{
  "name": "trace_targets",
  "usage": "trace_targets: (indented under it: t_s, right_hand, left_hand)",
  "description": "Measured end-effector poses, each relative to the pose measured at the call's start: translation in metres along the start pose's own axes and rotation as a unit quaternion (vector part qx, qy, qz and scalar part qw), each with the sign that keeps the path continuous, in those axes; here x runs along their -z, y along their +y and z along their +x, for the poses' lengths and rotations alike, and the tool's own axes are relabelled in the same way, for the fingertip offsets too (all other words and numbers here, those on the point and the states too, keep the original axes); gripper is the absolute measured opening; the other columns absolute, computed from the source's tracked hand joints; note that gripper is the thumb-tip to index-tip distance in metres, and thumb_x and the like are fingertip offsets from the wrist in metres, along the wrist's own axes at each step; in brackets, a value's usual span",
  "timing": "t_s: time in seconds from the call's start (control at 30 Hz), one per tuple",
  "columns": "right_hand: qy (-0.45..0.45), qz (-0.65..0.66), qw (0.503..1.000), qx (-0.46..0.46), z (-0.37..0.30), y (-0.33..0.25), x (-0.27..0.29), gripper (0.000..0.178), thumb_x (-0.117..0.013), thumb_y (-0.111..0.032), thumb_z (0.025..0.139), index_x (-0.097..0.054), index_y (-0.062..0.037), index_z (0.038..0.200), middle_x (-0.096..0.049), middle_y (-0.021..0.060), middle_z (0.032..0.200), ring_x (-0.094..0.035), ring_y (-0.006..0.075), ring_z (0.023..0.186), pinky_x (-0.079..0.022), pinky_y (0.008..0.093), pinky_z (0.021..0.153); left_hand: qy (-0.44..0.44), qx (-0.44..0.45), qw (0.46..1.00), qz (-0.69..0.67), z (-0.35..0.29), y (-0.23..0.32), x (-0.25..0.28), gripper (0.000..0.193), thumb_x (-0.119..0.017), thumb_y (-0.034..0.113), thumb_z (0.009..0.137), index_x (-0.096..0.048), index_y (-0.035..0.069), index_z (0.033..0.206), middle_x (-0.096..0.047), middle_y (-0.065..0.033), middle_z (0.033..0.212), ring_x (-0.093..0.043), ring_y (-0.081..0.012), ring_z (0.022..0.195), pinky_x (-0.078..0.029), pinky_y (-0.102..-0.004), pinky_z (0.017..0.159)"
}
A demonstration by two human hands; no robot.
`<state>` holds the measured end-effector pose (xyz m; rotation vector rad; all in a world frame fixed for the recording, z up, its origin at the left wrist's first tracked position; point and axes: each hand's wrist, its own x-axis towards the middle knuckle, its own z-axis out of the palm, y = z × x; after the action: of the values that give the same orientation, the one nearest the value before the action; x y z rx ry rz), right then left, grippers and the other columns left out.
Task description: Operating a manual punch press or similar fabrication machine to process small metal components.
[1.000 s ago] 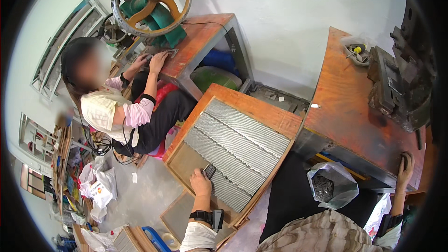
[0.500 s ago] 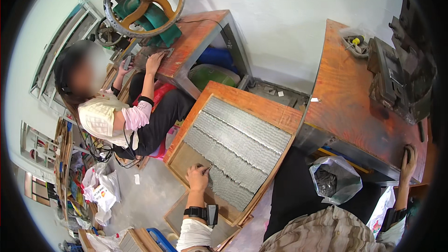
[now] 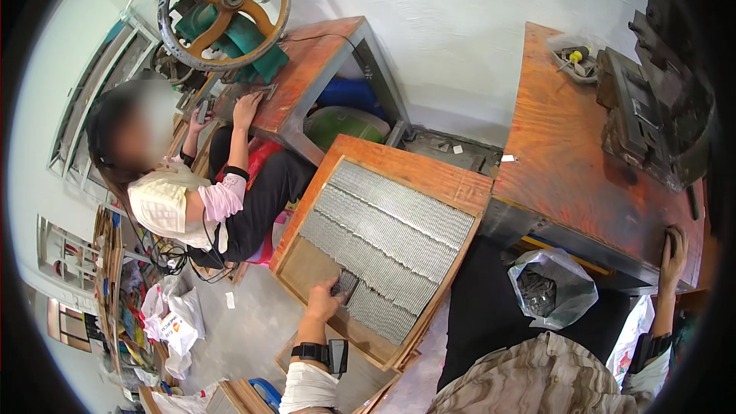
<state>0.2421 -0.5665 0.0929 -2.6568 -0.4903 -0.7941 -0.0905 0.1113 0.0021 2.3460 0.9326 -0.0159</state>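
Observation:
My left hand (image 3: pixel 325 302) reaches over a shallow wooden tray (image 3: pixel 304 267). Its thumb and fingers close around a small dark block of thin metal pieces (image 3: pixel 347 284), beside the lowest row. Tightly packed rows of thin silvery metal pieces (image 3: pixel 399 222) cover most of the tray. At the right, my right hand (image 3: pixel 672 261) rests at the edge of an orange-brown workbench (image 3: pixel 556 146). Its fingers are curled around something dark that I cannot make out. An open clear plastic bag (image 3: pixel 553 291) holding dark metal pieces sits on my lap.
A dark machine (image 3: pixel 644 119) stands on the right bench, near a plastic-lined bowl (image 3: pixel 576 60) with a yellow-handled tool. Left, a co-worker (image 3: pixel 180 195) sits at another bench (image 3: pixel 307 54) with a large handwheel (image 3: pixel 231 0). White bags (image 3: pixel 175 322) lie on the floor.
My left hand has shifted slightly down, and the dark block of metal pieces now shows between its fingers. The view has turned a little; my right hand stays at the bench edge.

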Motion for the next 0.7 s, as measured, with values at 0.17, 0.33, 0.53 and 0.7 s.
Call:
trace_targets:
  t_s: [0.17,0.33,0.53,0.7]
  right_hand:
    - [0.012,0.018,1.000,-0.005,0.001,-0.008,-0.002,0.013,-0.048,0.001,0.087,-0.056,0.0025,0.097,-0.055,0.0159,0.103,-0.054,0.0305,0.100,-0.040,0.0340,0.090]
    - [0.019,0.008,1.000,-0.003,0.009,-0.018,-0.004,0.013,-0.049,0.001,0.086,-0.057,0.0019,0.097,-0.055,0.0156,0.103,-0.054,0.0306,0.100,-0.040,0.0347,0.090]
    - [0.061,-0.042,0.997,-0.038,0.001,-0.015,0.016,0.013,-0.056,0.001,0.077,-0.060,-0.0012,0.089,-0.057,0.0141,0.101,-0.054,0.0315,0.099,-0.041,0.0375,0.088]
    - [0.080,-0.002,0.996,-0.035,0.023,-0.062,0.011,0.013,-0.064,-0.006,0.069,-0.062,-0.0067,0.082,-0.058,0.0119,0.094,-0.054,0.0325,0.095,-0.043,0.0414,0.083]
  left_hand:
    - [0.024,-0.025,0.992,0.117,-0.006,0.008,0.001,0.060,-0.075,0.014,0.062,-0.056,-0.001,0.116,-0.060,-0.0226,0.103,-0.059,-0.0359,0.095,-0.048,-0.0381,0.084]
    - [0.088,-0.026,0.988,0.126,-0.013,0.012,-0.005,0.059,-0.073,0.016,0.060,-0.057,-0.002,0.114,-0.061,-0.0236,0.101,-0.059,-0.0368,0.094,-0.048,-0.0385,0.084]
    - [0.086,0.110,0.988,-0.064,0.010,0.045,0.004,0.052,-0.073,0.019,0.063,-0.061,-0.009,0.105,-0.067,-0.0189,0.089,-0.065,-0.0209,0.077,-0.051,-0.0313,0.071]
    - [0.077,-0.009,0.951,-0.300,0.009,0.200,0.042,0.039,-0.070,-0.002,0.063,-0.059,-0.015,0.098,-0.064,-0.0166,0.086,-0.062,-0.0202,0.072,-0.051,-0.0303,0.065]
